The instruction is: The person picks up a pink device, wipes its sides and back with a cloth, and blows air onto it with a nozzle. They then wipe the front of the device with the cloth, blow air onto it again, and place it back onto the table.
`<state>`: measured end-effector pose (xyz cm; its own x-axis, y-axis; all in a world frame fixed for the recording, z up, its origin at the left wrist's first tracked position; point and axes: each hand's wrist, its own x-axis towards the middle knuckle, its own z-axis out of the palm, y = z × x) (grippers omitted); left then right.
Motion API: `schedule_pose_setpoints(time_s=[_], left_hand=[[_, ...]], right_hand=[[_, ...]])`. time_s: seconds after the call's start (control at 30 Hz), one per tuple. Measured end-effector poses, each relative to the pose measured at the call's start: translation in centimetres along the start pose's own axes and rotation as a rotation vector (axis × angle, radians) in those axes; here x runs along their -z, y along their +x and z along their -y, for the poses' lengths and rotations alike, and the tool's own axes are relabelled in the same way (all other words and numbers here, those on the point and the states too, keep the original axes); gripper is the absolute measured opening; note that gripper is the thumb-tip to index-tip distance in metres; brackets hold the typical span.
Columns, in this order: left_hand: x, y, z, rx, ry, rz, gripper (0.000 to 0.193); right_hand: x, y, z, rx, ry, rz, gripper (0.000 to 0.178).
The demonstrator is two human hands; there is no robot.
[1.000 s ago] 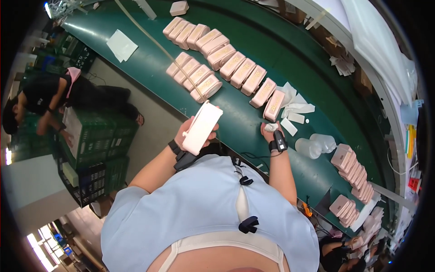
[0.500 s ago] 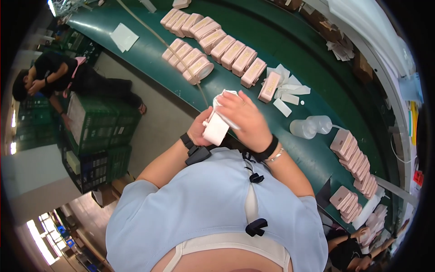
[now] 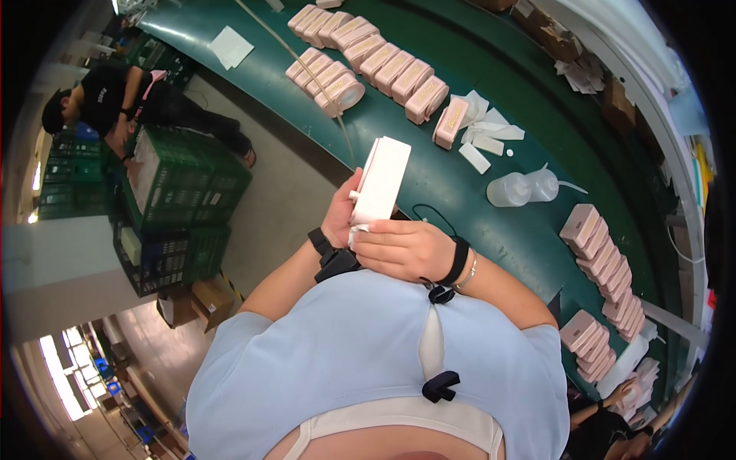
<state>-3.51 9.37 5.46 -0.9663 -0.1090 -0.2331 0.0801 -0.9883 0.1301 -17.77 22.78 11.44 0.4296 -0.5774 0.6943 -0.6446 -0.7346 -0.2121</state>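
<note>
Mid-frame, the right hand, grasping white cloth, has moved down the pale case — its upper end now uncovered — while the left hand clasps it.

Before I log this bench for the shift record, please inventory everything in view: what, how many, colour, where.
Held case: one, pale, in the left hand
Cloth or tissue: one, white, at the right hand's fingertips
Table: one, green, running diagonally
Pink cases: over ten, in rows beyond the hands
Stacked cases: over five, pink, table's right
Bottles: two, translucent, right of the hands
White pieces: several, beside the nearest row
Hose or cord: one, beige, over the left row
Crates: several, mostly green, floor at left
Co-workers: two, dark clothing, left and lower right
Wristbands: two, black, one per wrist
Hands: two, bare, at the held case
</note>
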Motion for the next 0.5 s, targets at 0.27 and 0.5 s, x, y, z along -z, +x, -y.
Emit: schedule_pose_setpoints(time_s=[0.27,0.5], left_hand=[[-3.2,-1.0,-2.3,0.017,-0.096,-0.220,0.047],[1.2,0.0,-6.3,0.133,-0.107,-0.252,0.048]], right_hand=[[1.4,4.5,-1.4,-0.477,0.078,-0.465,0.025],[-1.0,6.9,-0.9,-0.250,0.161,-0.185,0.027]])
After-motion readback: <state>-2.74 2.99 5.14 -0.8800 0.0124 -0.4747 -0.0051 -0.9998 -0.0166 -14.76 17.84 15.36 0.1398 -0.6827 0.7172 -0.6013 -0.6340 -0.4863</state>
